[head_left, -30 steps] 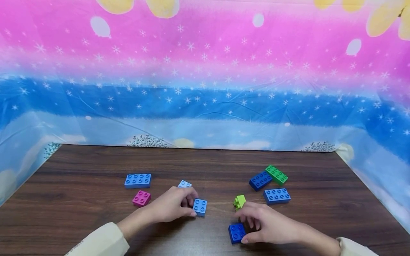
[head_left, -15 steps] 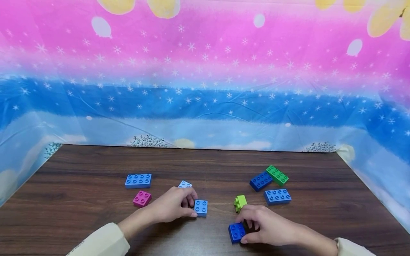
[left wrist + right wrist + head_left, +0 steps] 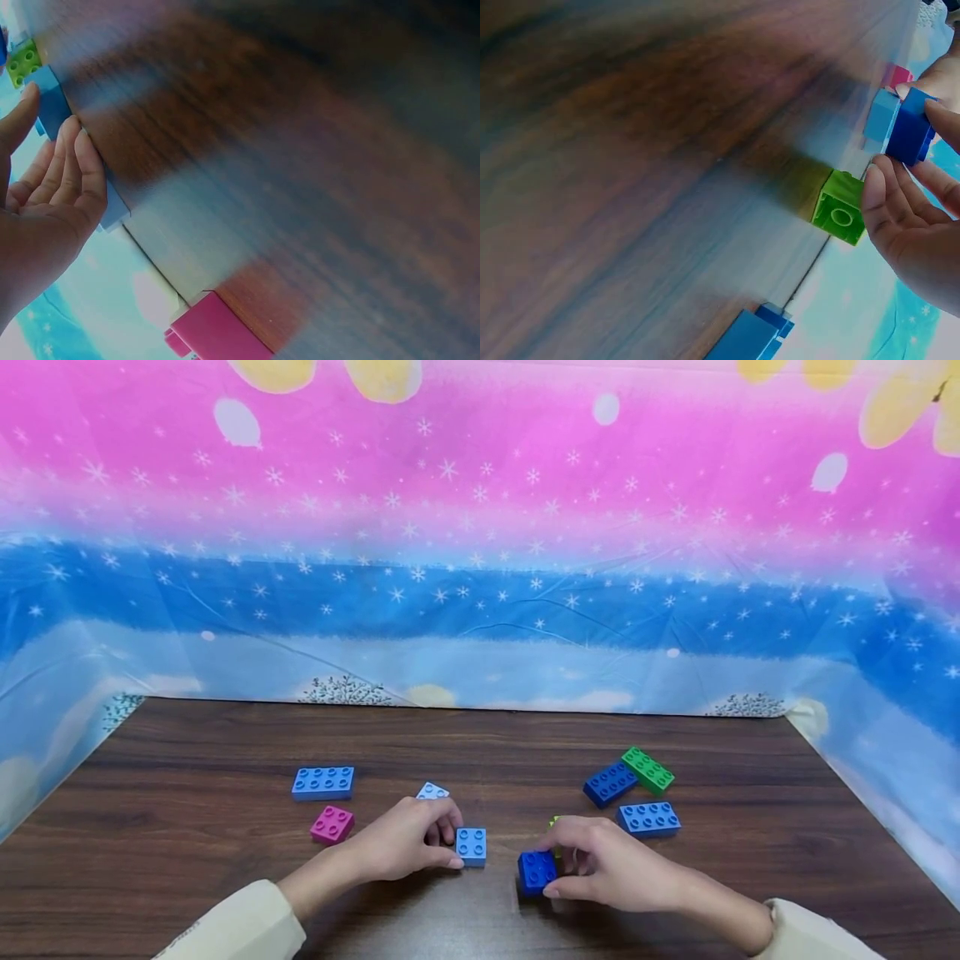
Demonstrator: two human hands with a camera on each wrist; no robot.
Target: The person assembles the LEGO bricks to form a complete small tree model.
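Note:
My left hand (image 3: 405, 839) pinches a light blue two-by-two toy building brick (image 3: 471, 847) by its left side, and the brick stands studs up on the table. Thumb and fingertips meet that brick (image 3: 51, 103) in the left wrist view too. A dark blue two-by-two brick (image 3: 537, 872) is held between the thumb and fingers of my right hand (image 3: 615, 864); it looks raised slightly off the table, studs up. Behind the right hand a lime green brick (image 3: 555, 820) is mostly hidden in the head view. The right wrist view shows this lime brick (image 3: 840, 208) lying on its side, hollow underside visible.
At left lie a blue two-by-four brick (image 3: 322, 783) and a magenta brick (image 3: 332, 825). A pale blue brick (image 3: 432, 791) is partly covered by the left hand. At right are a dark blue long brick (image 3: 611, 783), a green one (image 3: 648, 769) and a blue one (image 3: 648, 819).
My right hand has moved the dark blue brick forward and left, closer to the light blue brick, and now covers most of the lime brick. The left hand has barely moved.

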